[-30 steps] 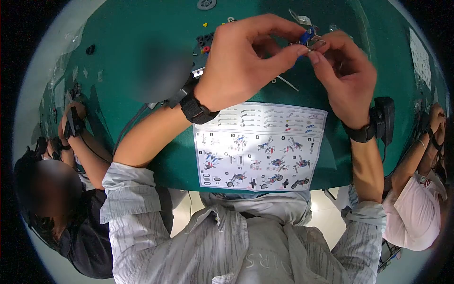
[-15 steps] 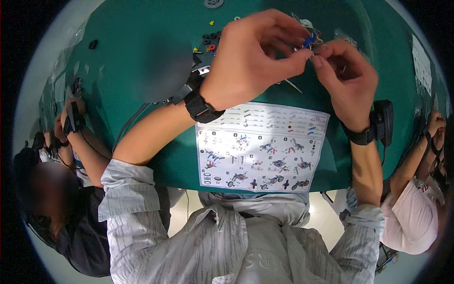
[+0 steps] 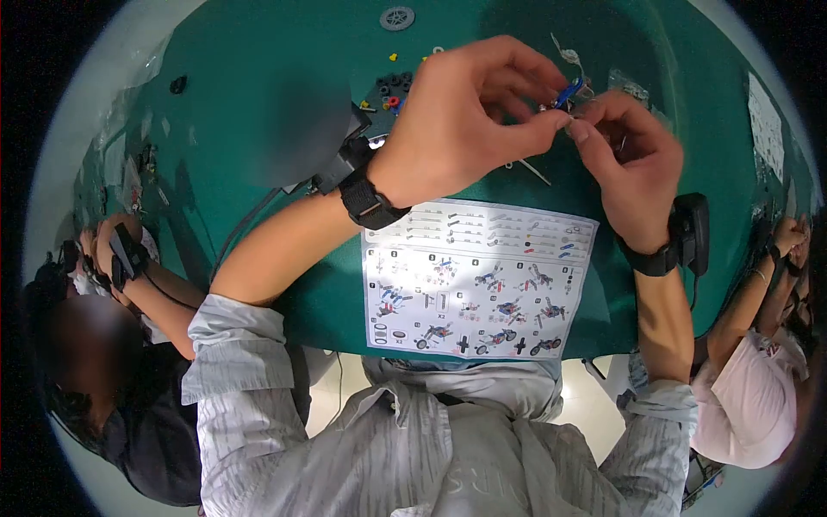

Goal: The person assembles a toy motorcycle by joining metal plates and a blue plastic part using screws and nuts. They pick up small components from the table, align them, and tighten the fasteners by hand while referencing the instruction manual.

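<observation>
My left hand [image 3: 482,112] is closed, thumb and fingers pinching a small assembly with a blue piece [image 3: 568,92] and metal bits. My right hand [image 3: 636,159] meets it from the right, thumb and index finger pressed together at the assembly's lower edge. Whatever small part sits between those right fingertips is too tiny and hidden to name. Below both hands lies a printed instruction sheet [image 3: 478,280] with numbered pictures of a model motorcycle. A thin pale rod [image 3: 535,172] rests on the table just under my left thumb.
On the green table [image 3: 233,112], several small black parts [image 3: 394,84] lie behind my left wrist, near a grey wheel [image 3: 397,18]. A clear plastic bag [image 3: 628,84] is beyond my right hand. People sit left and right, a forearm [image 3: 159,284] showing at left.
The whole view has shifted slightly, so the sheet and table parts appear lower. Both hands stay together at the assembly, and more of the blue piece shows now.
</observation>
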The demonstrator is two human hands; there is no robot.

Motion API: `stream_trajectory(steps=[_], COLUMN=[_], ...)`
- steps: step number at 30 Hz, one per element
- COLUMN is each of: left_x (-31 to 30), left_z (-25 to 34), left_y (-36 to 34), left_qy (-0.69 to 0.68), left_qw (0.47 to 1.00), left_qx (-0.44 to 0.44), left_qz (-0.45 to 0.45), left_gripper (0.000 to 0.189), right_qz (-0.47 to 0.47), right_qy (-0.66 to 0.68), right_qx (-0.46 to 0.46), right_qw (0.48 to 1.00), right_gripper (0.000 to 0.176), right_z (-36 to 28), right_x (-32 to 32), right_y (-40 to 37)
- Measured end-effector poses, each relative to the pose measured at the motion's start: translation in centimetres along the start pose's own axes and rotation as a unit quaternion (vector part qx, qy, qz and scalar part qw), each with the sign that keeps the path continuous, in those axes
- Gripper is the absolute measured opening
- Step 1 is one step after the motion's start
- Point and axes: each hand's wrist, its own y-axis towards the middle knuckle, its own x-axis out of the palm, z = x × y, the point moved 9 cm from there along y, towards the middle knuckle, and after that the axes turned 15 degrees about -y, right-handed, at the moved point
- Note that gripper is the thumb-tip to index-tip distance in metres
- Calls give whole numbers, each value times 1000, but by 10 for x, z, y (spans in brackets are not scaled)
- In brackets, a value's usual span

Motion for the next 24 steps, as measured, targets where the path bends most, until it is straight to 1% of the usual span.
stream_trajectory(steps=[2,7,10,13,17,19,20,22,24], left_x=[0,1,1,-1,0,1,2,3,0], left_z=[1,2,3,-4,-6,-8,-12,-17,-17], left_y=[0,-1,-1,0,1,2,2,2,3], left_qy=[12,6,17,-34,-40,-68,-95,-147,-178], left_qw=[1000,1000,1000,999,998,997,994,985,979], left_qx=[-2,5,-20,-22,-42,-39,-52,-77,-86], left_qz=[-4,5,9,28,6,-3,-20,-52,-50], left_gripper=[33,34,36,34,34,32,32,32,28], right_qz=[-6,-13,-9,-6,-17,5,15,55,92], right_qy=[13,-19,-37,-39,-61,-47,-39,-37,-54], right_qx=[1,-8,-26,-34,-38,-63,-76,-60,-50], right_qw=[1000,1000,999,999,997,997,996,996,993], right_gripper=[8,10,11,12,13,12,11,12,12], right_z=[-2,-1,-4,-3,-8,-15,-19,-19,-17], right_x=[1,1,1,1,-1,-6,-8,-19,-31], right_y=[0,1,1,1,1,2,2,3,5])
